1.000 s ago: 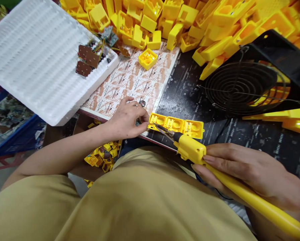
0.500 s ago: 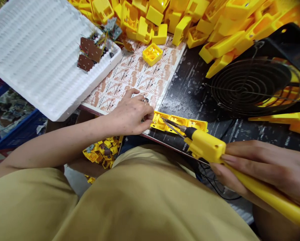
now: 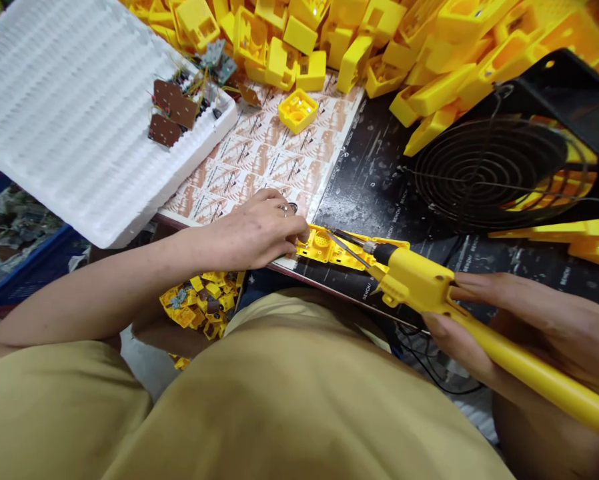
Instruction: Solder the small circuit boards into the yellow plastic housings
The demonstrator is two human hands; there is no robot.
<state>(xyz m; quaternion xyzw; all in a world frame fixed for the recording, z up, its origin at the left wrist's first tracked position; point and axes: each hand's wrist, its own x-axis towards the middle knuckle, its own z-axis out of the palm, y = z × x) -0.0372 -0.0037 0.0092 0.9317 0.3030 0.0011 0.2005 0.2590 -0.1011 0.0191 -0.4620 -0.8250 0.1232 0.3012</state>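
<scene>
Iron (image 3: 419, 283): gripped in right hand (image 3: 549, 317); aimed into left cell a second ago, now drawn back toward border with middle cell; contact unclear.
Case (image 3: 339, 257): on black tabletop (image 3: 369, 170) near front edge, same spot as before.
Left hand (image 3: 264, 230): curled at case's left end; cannot tell if pinching anything.
Tray (image 3: 69, 133): unmoved, with boards (image 3: 174, 105) along right edge.
</scene>
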